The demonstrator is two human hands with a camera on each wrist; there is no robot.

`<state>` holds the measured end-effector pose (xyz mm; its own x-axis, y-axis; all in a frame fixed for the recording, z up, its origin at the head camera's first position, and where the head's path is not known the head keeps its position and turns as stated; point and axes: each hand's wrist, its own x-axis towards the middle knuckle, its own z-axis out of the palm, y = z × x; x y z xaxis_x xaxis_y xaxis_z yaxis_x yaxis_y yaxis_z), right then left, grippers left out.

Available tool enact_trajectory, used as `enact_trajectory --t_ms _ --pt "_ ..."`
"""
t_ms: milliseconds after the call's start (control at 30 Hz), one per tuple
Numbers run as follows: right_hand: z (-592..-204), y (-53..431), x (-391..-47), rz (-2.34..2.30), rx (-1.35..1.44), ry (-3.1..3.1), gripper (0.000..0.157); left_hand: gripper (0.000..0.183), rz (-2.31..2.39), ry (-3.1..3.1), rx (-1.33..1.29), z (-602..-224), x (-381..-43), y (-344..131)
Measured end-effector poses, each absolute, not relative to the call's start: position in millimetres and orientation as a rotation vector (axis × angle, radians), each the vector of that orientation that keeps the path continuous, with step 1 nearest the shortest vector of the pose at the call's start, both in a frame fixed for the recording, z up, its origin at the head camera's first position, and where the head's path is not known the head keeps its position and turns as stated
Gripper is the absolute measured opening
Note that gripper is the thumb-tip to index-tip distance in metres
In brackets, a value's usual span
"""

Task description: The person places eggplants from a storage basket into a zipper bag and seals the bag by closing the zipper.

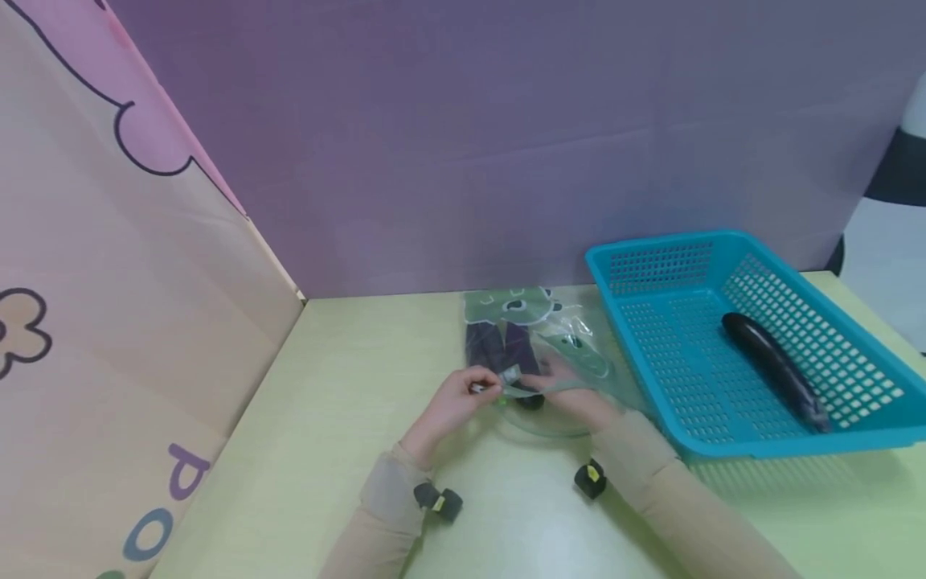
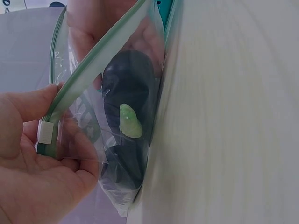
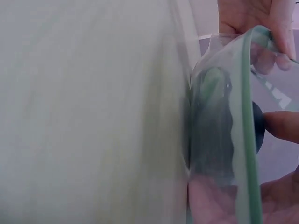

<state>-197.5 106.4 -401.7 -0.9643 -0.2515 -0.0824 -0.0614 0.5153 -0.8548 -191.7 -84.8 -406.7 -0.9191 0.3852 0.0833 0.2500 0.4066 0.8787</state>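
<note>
A clear zip bag (image 1: 506, 305) with green cartoon prints lies on the table, its mouth toward me. Dark purple eggplants (image 1: 483, 346) lie inside, side by side; in the left wrist view a pale green print overlaps an eggplant (image 2: 128, 74). My left hand (image 1: 463, 398) pinches the bag's green zip edge at one corner, by the white slider (image 2: 45, 132). My right hand (image 1: 567, 390) reaches through the mouth into the bag. One fingertip touches an eggplant's rounded end (image 3: 258, 128), while the other fingers extend along the lower side, seen through the plastic.
To the right stands a turquoise plastic basket (image 1: 673, 386) with one long eggplant (image 1: 774, 366) in it. A purple backdrop (image 1: 448, 161) rises behind the pale table (image 1: 362, 362), and a printed panel (image 1: 130, 265) borders the left side.
</note>
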Motion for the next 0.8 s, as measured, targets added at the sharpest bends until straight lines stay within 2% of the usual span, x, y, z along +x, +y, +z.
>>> enact_trajectory --t_ms 300,633,800 --pt "-405 112 -190 -1.391 -0.293 2.538 0.064 0.012 1.534 2.512 0.588 -407 -193 -85" --pt "-412 119 -183 -1.332 -0.319 2.563 0.053 0.011 1.527 2.524 0.579 -406 -192 -85" --pt "-409 122 -176 -1.126 -0.317 2.61 0.053 0.011 1.527 2.519 0.578 -408 -193 -86"
